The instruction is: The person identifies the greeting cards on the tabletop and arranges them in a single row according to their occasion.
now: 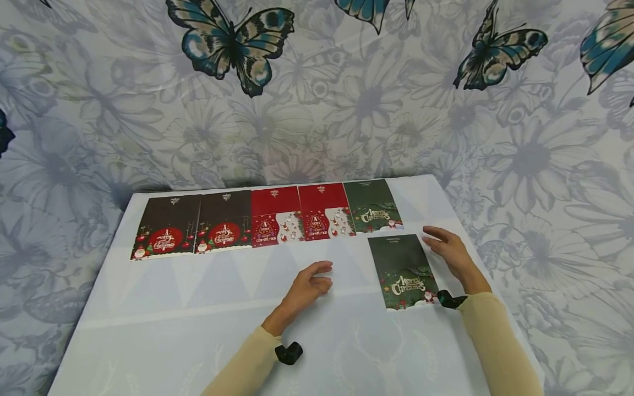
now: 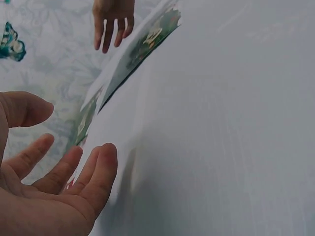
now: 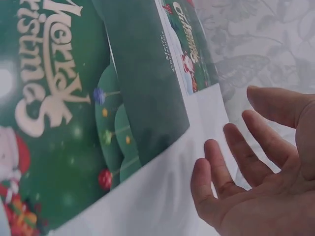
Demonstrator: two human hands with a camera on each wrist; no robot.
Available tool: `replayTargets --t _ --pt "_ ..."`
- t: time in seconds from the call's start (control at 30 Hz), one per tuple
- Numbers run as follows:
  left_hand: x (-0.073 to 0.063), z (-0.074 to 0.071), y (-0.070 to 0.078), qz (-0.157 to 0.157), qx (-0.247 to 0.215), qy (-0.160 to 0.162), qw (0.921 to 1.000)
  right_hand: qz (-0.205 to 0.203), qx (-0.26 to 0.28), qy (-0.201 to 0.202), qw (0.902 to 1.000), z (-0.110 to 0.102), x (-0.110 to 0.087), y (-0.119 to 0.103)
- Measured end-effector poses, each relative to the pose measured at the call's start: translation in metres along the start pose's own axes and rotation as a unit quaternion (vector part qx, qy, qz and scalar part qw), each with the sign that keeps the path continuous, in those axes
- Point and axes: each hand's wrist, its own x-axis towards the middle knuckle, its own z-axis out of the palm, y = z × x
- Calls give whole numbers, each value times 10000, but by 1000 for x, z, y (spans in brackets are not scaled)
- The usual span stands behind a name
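Observation:
A green "Merry Christmas" card (image 1: 396, 261) lies unfolded on the white table, nearer the person than a row of cards. Beside its right edge hovers my right hand (image 1: 452, 254), fingers spread and slightly bent, holding nothing. In the right wrist view, the same card (image 3: 59, 162) fills the left side, apart from the fingertips (image 3: 201, 169). My left hand (image 1: 304, 289) is over the table left of that card, its fingers loosely bent and nothing in them. The left wrist view shows this hand (image 2: 64, 187) palm up-facing the camera, with the card (image 2: 147, 44) beyond it.
Along the table's far edge runs a row of cards: two dark ones (image 1: 170, 212), two red ones (image 1: 274, 201) and a green one (image 1: 371, 195). The patterned tablecloth (image 1: 198, 324) covers the table. Behind hangs a butterfly-and-flower backdrop (image 1: 317, 126).

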Motion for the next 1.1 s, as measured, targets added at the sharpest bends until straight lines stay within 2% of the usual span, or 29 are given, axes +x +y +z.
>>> replayTargets --t 0.27,0.47,0.8,0.97,1.1 --pt "7 19 3 100 -93 -284 9995 168 61 -118 9998 -8 -18 0" --pt "12 33 6 103 -42 -332 9994 363 118 -174 9991 -10 -27 7" --pt "16 65 6 51 -169 -544 9984 610 8 -346 9975 -9 -30 22" --pt "15 75 7 21 -122 -619 9980 593 -8 -479 9971 -8 -30 25" --pt "16 81 8 -125 -174 -704 9973 562 -11 -542 9969 -8 -32 24"
